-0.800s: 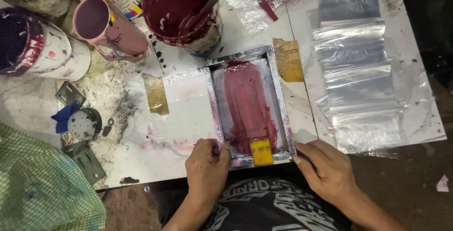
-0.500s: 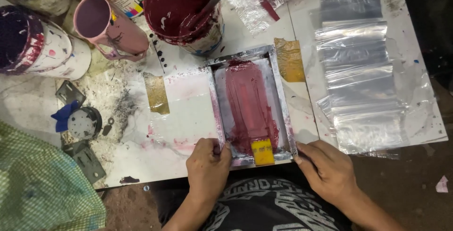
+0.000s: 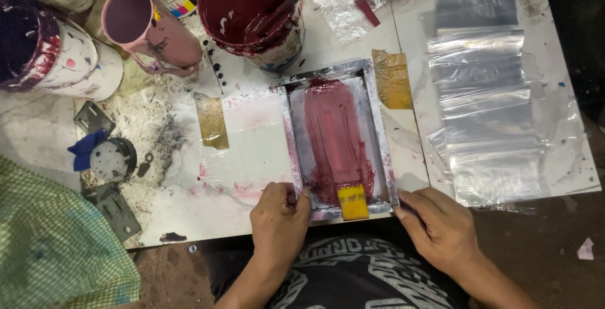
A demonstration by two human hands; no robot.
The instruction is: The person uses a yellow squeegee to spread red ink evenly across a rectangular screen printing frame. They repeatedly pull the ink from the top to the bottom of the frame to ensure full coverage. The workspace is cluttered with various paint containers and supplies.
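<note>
At the near table edge, my left hand pinches the bottom-left corner of the small metal-framed printing screen, thumb on top. My right hand has its fingers closed against the bottom-right corner. The screen lies flat on the stained white board, a yellow squeegee resting in its near end. I judge it light, with a stiff frame but a delicate mesh; the wet red ink makes it slippery, so hold the bare frame corners. Beyond: clear plastic sleeves, pink mug, red paint bucket.
</note>
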